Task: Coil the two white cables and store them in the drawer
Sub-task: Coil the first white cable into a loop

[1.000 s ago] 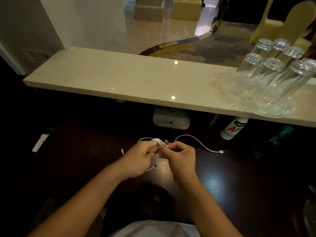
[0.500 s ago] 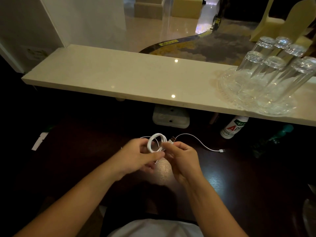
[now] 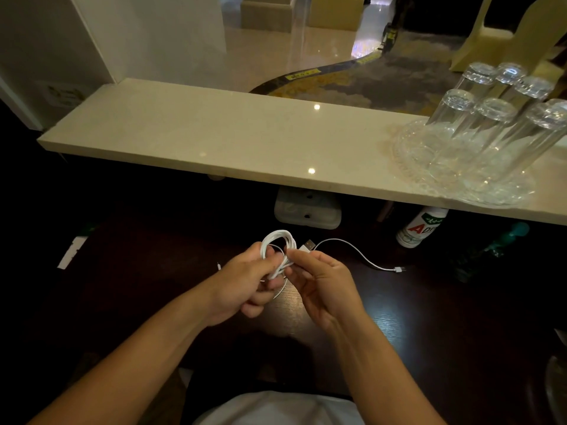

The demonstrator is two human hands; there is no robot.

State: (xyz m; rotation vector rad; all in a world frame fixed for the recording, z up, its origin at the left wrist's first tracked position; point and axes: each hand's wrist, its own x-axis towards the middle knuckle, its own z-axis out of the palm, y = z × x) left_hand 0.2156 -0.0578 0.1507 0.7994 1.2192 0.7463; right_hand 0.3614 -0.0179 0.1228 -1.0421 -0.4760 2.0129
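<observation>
A white cable wound into a small coil [image 3: 277, 240] stands up between my hands above the dark desk [image 3: 429, 317]. My left hand [image 3: 245, 282] pinches the coil's lower part. My right hand [image 3: 322, 285] grips the same cable just behind its USB plug [image 3: 307, 245], which points up and right. A second white cable [image 3: 357, 253] lies loose on the desk to the right, curving to a small plug [image 3: 399, 269]. Another small plug end [image 3: 218, 266] shows left of my left hand. No drawer is in view.
A cream marble shelf [image 3: 214, 139] runs across above the desk. On its right end a glass tray [image 3: 408, 154] holds several upturned glasses. Under the shelf sit a white socket box [image 3: 306, 210], a white bottle [image 3: 420, 225] and a dark green bottle [image 3: 487, 250].
The coil has risen out of my left fist and now stands as an open loop. My right hand has drawn the USB plug end out to the right of it.
</observation>
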